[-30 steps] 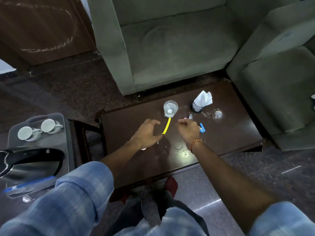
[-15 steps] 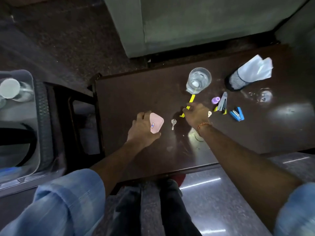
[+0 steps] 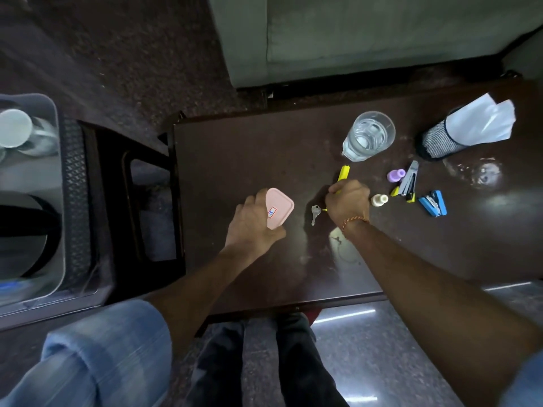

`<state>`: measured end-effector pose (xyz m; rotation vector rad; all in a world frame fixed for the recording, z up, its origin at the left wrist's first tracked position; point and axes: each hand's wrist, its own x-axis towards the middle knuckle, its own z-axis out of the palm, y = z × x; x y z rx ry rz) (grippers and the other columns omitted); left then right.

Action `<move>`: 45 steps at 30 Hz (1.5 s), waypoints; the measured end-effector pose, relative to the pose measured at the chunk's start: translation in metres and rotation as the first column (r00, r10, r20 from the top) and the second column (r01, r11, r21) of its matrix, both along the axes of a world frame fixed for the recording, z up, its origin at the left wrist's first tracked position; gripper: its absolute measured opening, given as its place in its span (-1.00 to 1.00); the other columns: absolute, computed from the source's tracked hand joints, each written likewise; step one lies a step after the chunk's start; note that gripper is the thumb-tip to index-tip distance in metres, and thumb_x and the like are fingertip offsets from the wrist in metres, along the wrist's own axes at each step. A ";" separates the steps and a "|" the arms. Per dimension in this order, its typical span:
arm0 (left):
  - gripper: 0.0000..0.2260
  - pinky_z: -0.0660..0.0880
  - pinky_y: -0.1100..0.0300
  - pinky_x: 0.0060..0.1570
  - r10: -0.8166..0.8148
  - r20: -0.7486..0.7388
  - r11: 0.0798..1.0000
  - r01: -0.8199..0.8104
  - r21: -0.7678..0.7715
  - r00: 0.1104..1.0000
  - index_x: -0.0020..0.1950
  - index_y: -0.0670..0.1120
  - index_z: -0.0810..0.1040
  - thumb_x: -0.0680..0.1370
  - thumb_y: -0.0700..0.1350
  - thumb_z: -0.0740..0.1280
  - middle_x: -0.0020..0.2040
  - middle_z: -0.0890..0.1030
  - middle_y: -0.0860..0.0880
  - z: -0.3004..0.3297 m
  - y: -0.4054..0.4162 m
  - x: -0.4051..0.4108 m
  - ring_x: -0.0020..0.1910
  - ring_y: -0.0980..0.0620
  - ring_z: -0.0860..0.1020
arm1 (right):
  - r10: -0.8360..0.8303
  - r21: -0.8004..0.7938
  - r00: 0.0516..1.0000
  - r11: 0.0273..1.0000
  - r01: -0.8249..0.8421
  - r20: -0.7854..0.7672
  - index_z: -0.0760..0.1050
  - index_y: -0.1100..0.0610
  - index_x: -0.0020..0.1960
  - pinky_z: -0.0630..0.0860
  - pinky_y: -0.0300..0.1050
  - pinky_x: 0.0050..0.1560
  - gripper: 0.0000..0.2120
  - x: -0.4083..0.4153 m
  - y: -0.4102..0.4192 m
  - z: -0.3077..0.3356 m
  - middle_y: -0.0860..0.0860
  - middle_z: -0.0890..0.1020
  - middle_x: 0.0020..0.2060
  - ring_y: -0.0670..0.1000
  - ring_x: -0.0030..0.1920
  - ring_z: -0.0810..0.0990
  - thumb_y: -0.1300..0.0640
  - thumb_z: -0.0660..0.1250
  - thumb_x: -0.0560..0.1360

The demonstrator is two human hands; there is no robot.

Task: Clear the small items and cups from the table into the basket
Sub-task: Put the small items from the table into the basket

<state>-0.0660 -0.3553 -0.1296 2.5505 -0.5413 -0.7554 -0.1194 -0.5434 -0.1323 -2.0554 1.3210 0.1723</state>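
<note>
**Both hands on small items at the table's middle**

The left hand (image 3: 252,227) holds a pink box (image 3: 279,207) with a small sticker, its grip curled round the box's near and left sides, roughly midway between the table's left edge and its centre. The right hand (image 3: 348,202) has its grip closed on a yellow marker (image 3: 343,174); the marker's far end sticks out past the knuckles toward the far edge, and a small yellow tip shows on the near side of the hand. An orange thread band circles that wrist.

A silver key (image 3: 315,213) lies flat on the dark wooden table (image 3: 235,160), between the two hands and just beside the right one. Just right of the right hand lies a small cream bottle (image 3: 379,200). Further right are a lilac cap (image 3: 395,175), a silver stapler (image 3: 410,182) with yellow trim, and a blue stapler (image 3: 433,202), all near one another. A glass of water (image 3: 367,136) stands upright near the far edge, just beyond the marker. A black mesh holder (image 3: 437,143) stuffed with white tissue stands toward the far right corner.

Off the table's left edge sits a grey basket (image 3: 63,201) on a dark stool, a white cup (image 3: 14,127) inside at its far end.
</note>
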 end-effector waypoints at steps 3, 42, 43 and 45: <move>-0.25 0.52 0.01 0.01 -0.017 0.026 0.999 0.018 -0.037 1.000 0.43 -0.01 0.29 0.28 0.03 0.48 0.13 0.50 -0.09 0.024 0.011 0.018 0.06 -0.13 0.50 | 0.035 0.003 0.996 0.999 -0.036 0.081 0.66 0.14 -0.06 0.49 -0.19 0.02 -0.83 0.006 0.017 0.021 0.19 0.65 0.00 0.17 -0.04 0.64 0.25 0.30 0.44; -0.26 0.25 0.14 0.16 -0.141 0.176 0.970 0.100 0.221 0.974 0.46 -0.08 0.24 0.35 -0.14 0.49 0.30 0.49 -0.13 0.195 0.428 0.293 0.25 -0.16 0.44 | 0.944 -0.176 0.330 0.324 -0.929 -0.003 0.65 -0.06 0.11 0.55 -0.04 0.13 -0.70 0.263 0.345 0.225 -0.04 0.64 0.16 0.10 0.13 0.62 0.20 0.22 0.52; -0.27 0.30 0.12 0.16 -0.139 0.166 0.967 0.097 0.235 0.976 0.45 -0.10 0.26 0.35 -0.13 0.49 0.30 0.49 -0.13 0.184 0.428 0.296 0.24 -0.16 0.45 | 0.948 -0.176 0.317 0.307 -0.935 -0.034 0.64 -0.07 0.12 0.55 -0.03 0.12 -0.69 0.267 0.348 0.215 -0.03 0.63 0.16 0.11 0.12 0.62 0.20 0.22 0.53; -0.29 0.41 0.05 0.15 -0.144 0.138 0.956 0.102 0.276 0.980 0.45 -0.08 0.26 0.37 -0.12 0.49 0.29 0.50 -0.13 0.162 0.429 0.301 0.21 -0.17 0.46 | 0.955 -0.168 0.282 0.265 -0.950 -0.092 0.62 -0.07 0.14 0.55 0.01 0.11 -0.67 0.273 0.354 0.196 -0.01 0.62 0.18 0.14 0.11 0.63 0.21 0.20 0.53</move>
